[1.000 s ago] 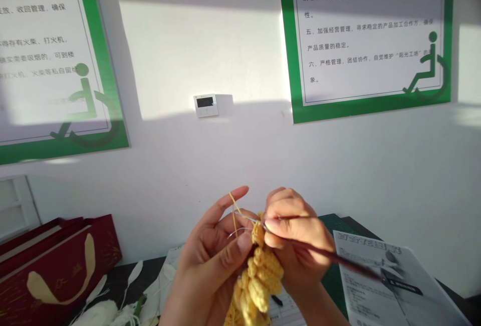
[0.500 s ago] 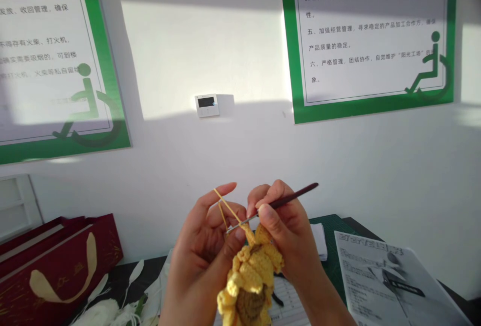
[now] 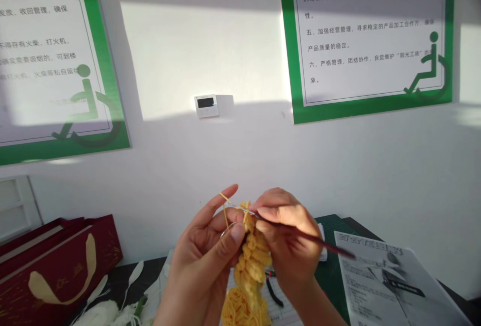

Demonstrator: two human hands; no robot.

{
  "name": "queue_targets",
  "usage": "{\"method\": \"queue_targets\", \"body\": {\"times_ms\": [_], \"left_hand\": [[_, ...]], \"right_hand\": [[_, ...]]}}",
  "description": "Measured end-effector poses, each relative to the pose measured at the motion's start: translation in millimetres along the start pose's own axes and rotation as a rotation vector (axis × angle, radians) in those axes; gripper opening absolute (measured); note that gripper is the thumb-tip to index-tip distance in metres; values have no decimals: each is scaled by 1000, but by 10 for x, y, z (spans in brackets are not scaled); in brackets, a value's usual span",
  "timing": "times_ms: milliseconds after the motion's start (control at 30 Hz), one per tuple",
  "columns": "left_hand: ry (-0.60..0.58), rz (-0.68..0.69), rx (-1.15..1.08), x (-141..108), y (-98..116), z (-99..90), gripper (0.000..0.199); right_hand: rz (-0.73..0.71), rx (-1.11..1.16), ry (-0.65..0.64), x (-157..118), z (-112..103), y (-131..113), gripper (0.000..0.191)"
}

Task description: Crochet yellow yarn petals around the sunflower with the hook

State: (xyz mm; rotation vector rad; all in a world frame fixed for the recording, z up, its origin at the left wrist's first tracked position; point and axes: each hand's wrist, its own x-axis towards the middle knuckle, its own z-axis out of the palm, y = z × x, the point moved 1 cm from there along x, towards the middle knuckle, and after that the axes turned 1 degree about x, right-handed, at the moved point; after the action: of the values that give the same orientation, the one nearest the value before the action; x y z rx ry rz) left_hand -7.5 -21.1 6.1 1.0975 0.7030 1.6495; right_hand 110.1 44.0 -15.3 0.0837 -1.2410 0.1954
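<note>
Two hands: the left hand (image 3: 203,253) and the right hand (image 3: 287,246) are raised close together above the table, both bare and both working at one spot.

Left hand: grasping the crochet piece (image 3: 251,266) between thumb and curled fingers, with the index finger lifted and the yarn (image 3: 225,210) passing over it.

Right hand: pinching the hook (image 3: 319,240) near its metal end between thumb and fingers, as one holds a pencil, with the other fingers curled under.

Hook: slim, with a dark brown handle slanting down to the right over the printed sheet (image 3: 391,286); its metal shaft meets the top of the crochet piece.

Crochet piece: a bumpy yellow strip held upright between the hands, its top at the hook and its lower part hanging in front of the table, ending in a looser, deeper yellow bunch cut off by the bottom of the view.

Yarn: thin and yellow, running from the left fingers to the hook.

Table: dark-topped (image 3: 124,278), with a green cutting mat (image 3: 330,271) under the printed sheet's left edge, a paper form (image 3: 280,311) below the hands, and a black cord (image 3: 274,291) lying on it.

Left side: a dark red gift bag (image 3: 56,271) stands beside white yarn (image 3: 97,313).

Wall: white, with two green-bordered posters (image 3: 372,30) and a small wall panel (image 3: 206,106).
</note>
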Motion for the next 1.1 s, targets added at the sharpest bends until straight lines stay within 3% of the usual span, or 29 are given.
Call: {"method": "queue_targets", "body": {"times_ms": [67, 133, 233, 400, 667, 1100], "left_hand": [[25, 36, 20, -8, 31, 9, 61], [48, 78, 54, -17, 56, 22, 59], [36, 118, 93, -23, 75, 26, 55], [6, 164, 173, 2, 68, -13, 49], [15, 294, 272, 28, 58, -69, 49], [64, 346, 253, 70, 75, -32, 46]], "right_hand": [[259, 230, 40, 5, 35, 40, 5], [425, 410, 31, 23, 48, 68, 5], [532, 539, 14, 38, 34, 95, 9], [601, 571, 2, 18, 10, 112, 18], [617, 554, -40, 27, -13, 105, 22], [330, 236, -148, 114, -140, -10, 7]]}}
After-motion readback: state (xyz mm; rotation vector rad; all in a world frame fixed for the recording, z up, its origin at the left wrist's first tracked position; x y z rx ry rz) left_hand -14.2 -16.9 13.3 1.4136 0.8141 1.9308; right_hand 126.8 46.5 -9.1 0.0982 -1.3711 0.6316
